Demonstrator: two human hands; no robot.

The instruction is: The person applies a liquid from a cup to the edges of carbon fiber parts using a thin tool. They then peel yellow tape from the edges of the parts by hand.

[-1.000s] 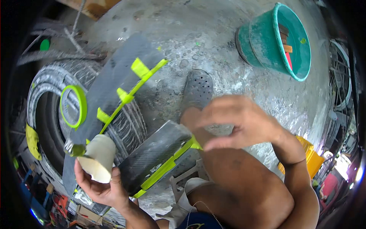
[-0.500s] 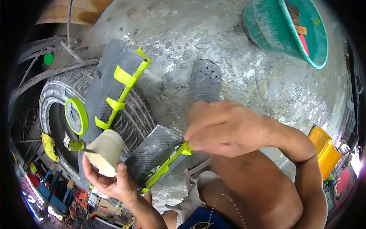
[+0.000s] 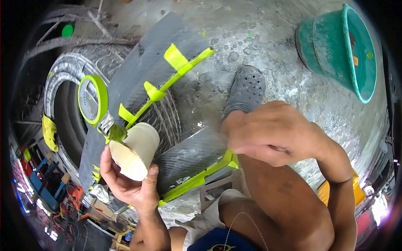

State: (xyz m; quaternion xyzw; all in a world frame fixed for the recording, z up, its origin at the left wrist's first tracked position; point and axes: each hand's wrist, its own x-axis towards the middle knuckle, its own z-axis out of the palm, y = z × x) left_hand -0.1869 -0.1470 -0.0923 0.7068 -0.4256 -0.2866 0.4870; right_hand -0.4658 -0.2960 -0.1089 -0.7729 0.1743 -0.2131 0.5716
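My left hand (image 3: 130, 186) is closed round a pale cup (image 3: 144, 144), tilted so its cream-coloured open end faces down and toward me. A short brush-like tool (image 3: 114, 131) wrapped in yellow-green tape sticks out beside the cup's rim. My right hand (image 3: 268, 134) is closed, slightly blurred, its fingertips at the end of a yellow-green tape strip (image 3: 192, 182) along the edge of a black woven-pattern panel (image 3: 188, 157). A longer dark panel (image 3: 146, 54) lies across a tyre, its edge carrying more tape (image 3: 176, 56) with loose tabs. A tape roll (image 3: 101, 100) rests on that panel.
The tyre (image 3: 69, 77) lies on the left, with a yellow glove-like item (image 3: 49, 134) on its rim. A green bucket (image 3: 324, 46) stands at upper right. My foot in a grey clog (image 3: 247, 85) is on the concrete floor. Tools and cables (image 3: 71, 205) clutter the lower left.
The view has shifted, so the bucket and panels appear farther right. My left hand still holds the cup, and my right hand stays at the taped corner of the smaller panel.
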